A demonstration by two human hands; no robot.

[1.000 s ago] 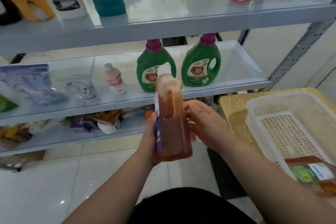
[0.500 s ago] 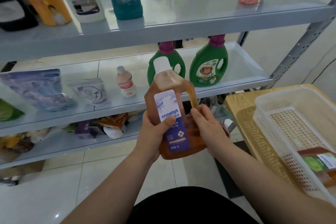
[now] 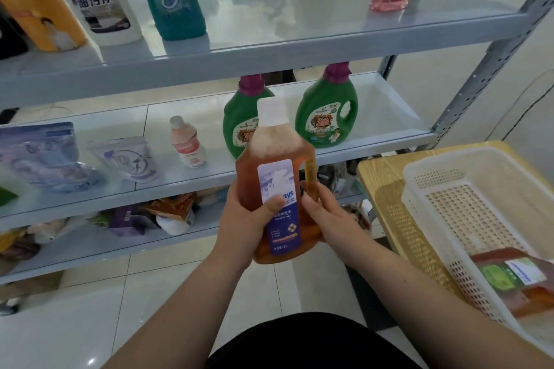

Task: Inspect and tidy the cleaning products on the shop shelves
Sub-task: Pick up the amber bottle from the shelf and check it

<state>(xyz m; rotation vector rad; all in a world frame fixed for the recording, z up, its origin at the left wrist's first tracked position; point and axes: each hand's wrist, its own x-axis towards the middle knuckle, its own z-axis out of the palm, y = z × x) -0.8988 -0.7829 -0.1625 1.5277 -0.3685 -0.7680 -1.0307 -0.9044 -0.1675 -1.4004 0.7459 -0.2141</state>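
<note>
Head view puts the amber bottle (image 3: 278, 189) at centre, off the shelves and held in the air in front of the rack, at about the level of the middle shelf (image 3: 386, 117). Its long axis runs close to vertical, the white cap (image 3: 272, 112) up and leaning slightly left, the blue-and-white label (image 3: 280, 207) facing the person. Both hands hold its lower half. The left hand (image 3: 242, 219) wraps the left side with its thumb pressed across the label. The right hand (image 3: 326, 219) curls around the right side at the foot of the moulded handle (image 3: 310, 171). So the body and cap rise above both grips, and most of the weight likely sits over the palms.

Just behind the cap in this view stands the left of 2 green jugs (image 3: 239, 129); the other green jug (image 3: 328, 111) stands to its right. A small pink bottle (image 3: 187, 144) stands further left. Bare shelf shows between the pink bottle and the left jug, and again right of the right jug.

The bottle looks to be under inspection, label read. To shelve it, the move would be forward and slightly up, keeping the axis upright; the right hand, on the handle side, seems better placed for the right-hand gap. A white basket (image 3: 449, 177) on the wooden table (image 3: 377, 177) lies to the right.
</note>
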